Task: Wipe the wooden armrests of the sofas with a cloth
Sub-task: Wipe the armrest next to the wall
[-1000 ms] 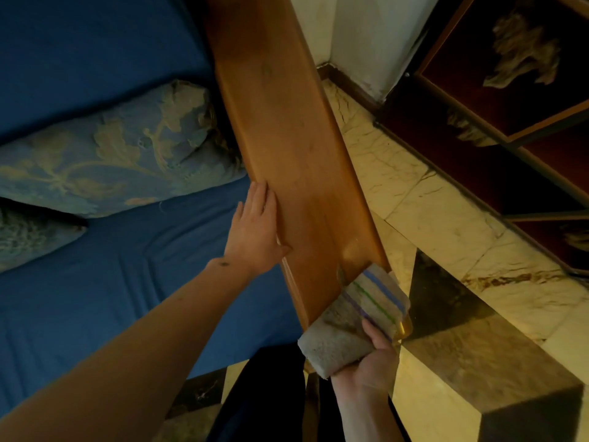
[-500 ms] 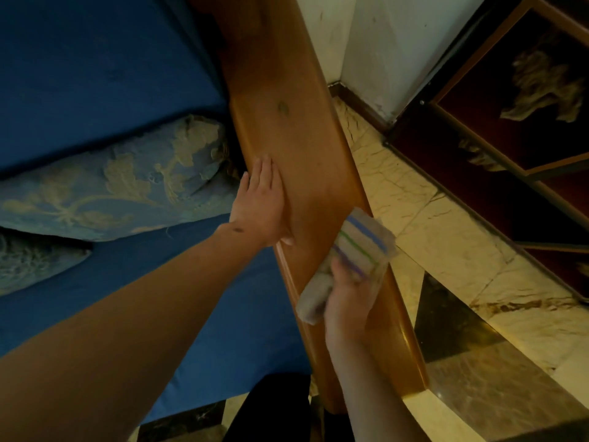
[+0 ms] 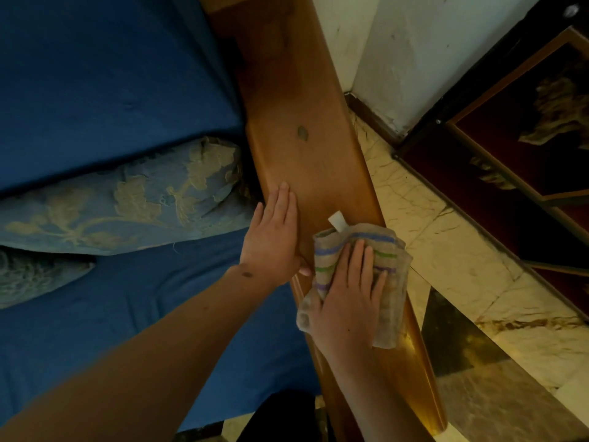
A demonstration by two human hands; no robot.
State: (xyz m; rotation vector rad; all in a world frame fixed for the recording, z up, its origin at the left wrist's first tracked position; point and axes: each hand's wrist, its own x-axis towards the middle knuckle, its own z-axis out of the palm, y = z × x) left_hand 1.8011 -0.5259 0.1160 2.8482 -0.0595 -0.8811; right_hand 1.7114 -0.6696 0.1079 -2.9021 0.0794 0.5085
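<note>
Armrest (image 3: 306, 161) cut off at top edge, hidden beneath cloth (image 3: 387, 250) and right hand (image 3: 347, 301). Near end partly behind forearm. Framed picture (image 3: 541, 122) cropped at right edge.

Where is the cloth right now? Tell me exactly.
In the head view, the cloth lies on the wooden armrest, pressed flat under the right hand, just right of the left hand.
</note>
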